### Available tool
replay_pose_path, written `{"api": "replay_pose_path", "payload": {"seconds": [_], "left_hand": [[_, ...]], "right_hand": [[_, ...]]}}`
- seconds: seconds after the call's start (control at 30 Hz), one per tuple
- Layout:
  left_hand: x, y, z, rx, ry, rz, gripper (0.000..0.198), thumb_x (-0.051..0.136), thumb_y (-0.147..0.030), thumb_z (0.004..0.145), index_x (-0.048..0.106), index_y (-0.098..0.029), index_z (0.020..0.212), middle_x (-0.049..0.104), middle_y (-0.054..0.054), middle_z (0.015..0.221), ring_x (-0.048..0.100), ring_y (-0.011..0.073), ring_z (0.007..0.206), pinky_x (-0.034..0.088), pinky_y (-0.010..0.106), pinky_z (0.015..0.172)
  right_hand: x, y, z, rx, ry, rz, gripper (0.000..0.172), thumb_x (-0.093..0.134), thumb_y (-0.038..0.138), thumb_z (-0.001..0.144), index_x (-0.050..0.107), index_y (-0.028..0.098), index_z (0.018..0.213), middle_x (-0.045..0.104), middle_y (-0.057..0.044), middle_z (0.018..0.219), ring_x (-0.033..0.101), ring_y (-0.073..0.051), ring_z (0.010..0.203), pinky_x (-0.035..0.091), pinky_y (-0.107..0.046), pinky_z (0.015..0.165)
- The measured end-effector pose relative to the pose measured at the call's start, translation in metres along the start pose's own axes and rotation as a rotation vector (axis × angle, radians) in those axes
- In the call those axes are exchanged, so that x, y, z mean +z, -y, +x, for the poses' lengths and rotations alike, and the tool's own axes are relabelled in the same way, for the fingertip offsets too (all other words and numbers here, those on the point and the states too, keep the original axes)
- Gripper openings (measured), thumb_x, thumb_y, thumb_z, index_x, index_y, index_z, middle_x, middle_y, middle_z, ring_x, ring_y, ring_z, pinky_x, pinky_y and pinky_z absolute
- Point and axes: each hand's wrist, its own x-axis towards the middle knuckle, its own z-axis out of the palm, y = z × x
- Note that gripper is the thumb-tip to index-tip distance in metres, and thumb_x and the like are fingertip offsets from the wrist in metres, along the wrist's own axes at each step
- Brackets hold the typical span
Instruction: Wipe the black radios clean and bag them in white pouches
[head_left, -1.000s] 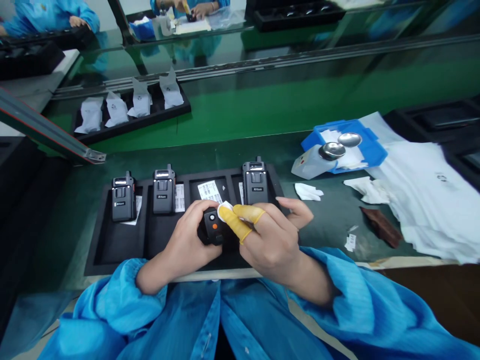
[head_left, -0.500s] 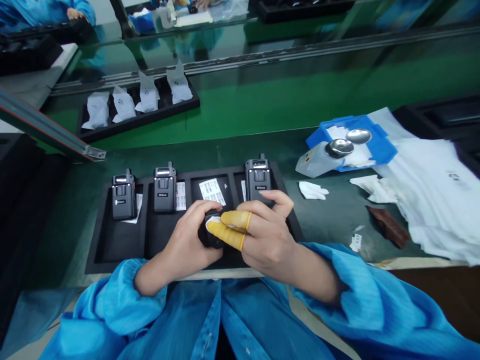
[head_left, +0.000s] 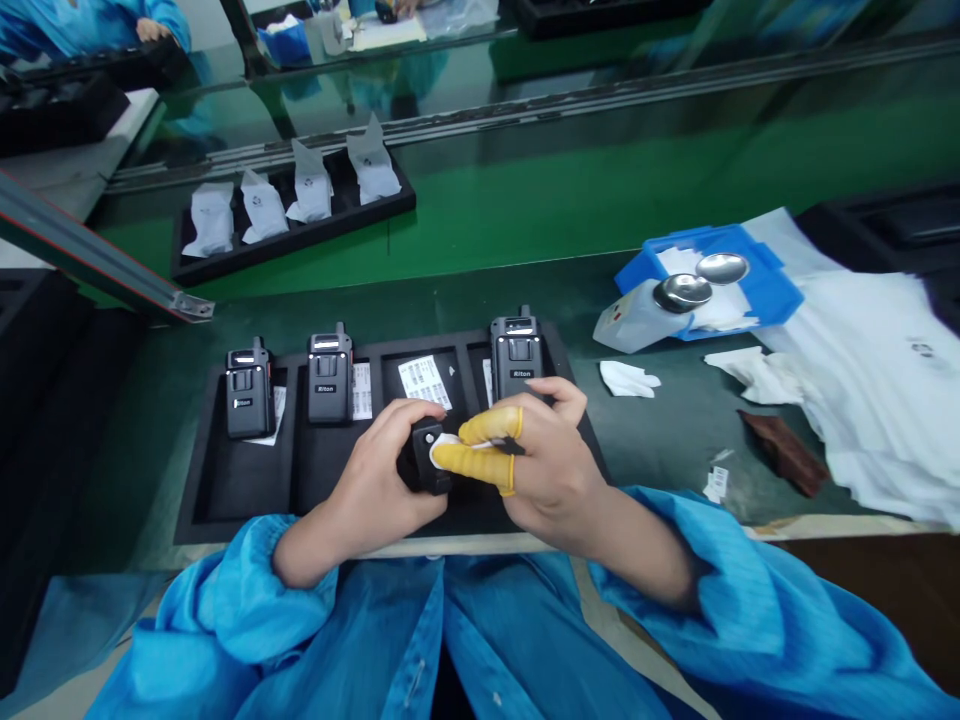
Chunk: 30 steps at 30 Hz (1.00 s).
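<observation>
Wrapped around a black walkie-talkie (head_left: 429,460), my left hand (head_left: 375,480) holds it end-up over the black tray (head_left: 240,490). My right hand (head_left: 551,470) wears yellow finger cots on two fingers and pinches a small white wipe (head_left: 444,450) against the near end of the device. Three more walkie-talkies lie in the tray: one at the left (head_left: 250,395), another beside it (head_left: 329,380), and a third at the right (head_left: 516,352), just beyond my right fingers. A white barcode label sheet (head_left: 424,382) rests in the compartment behind my hands.
To the right stand a white bottle with a metal lid (head_left: 637,318) and a blue bin (head_left: 772,290). White bags (head_left: 885,400) and a brown strip (head_left: 784,452) lie there. Another tray (head_left: 300,236) at the back holds wrapped items. A person's hand (head_left: 153,30) shows far left.
My right hand has drawn slightly right with the wipe, baring more of the walkie-talkie's end. My left hand keeps its grip. The view has shifted slightly.
</observation>
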Motion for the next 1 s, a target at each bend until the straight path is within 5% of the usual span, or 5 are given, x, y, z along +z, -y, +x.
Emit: {"api": "replay_pose_path", "payload": {"seconds": [0.27,0.73,1.0], "left_hand": [[-0.001,0.001,0.001,-0.052,-0.014,-0.043,0.054,0.061,-0.005,0.06,0.051,-0.023,0.109,0.059,0.004,0.109,0.059,0.0215,0.103,0.05,0.036,0.087],[0.0,0.0,0.001,-0.015,-0.003,-0.023,0.055,0.06,-0.005,0.057,0.049,-0.023,0.108,0.06,0.005,0.107,0.06,0.0224,0.101,0.05,0.039,0.087],[-0.002,0.0,0.0,0.011,0.01,0.025,0.059,0.06,-0.005,0.055,0.049,-0.024,0.11,0.061,0.004,0.108,0.06,0.0238,0.103,0.05,0.041,0.088]], "right_hand": [[-0.002,-0.007,-0.002,0.012,-0.029,-0.179,0.03,0.045,0.001,0.071,0.067,0.022,0.069,0.065,0.002,0.081,0.054,-0.012,0.078,0.028,-0.039,0.09],[0.009,0.012,0.013,-0.021,-0.099,-0.194,0.035,0.042,0.005,0.084,0.071,0.025,0.081,0.064,0.002,0.077,0.051,-0.012,0.079,0.023,-0.039,0.091],[0.008,0.01,0.011,-0.032,-0.025,-0.075,0.04,0.045,0.001,0.074,0.069,0.03,0.087,0.064,0.006,0.084,0.054,-0.011,0.085,0.023,-0.039,0.093]]}}
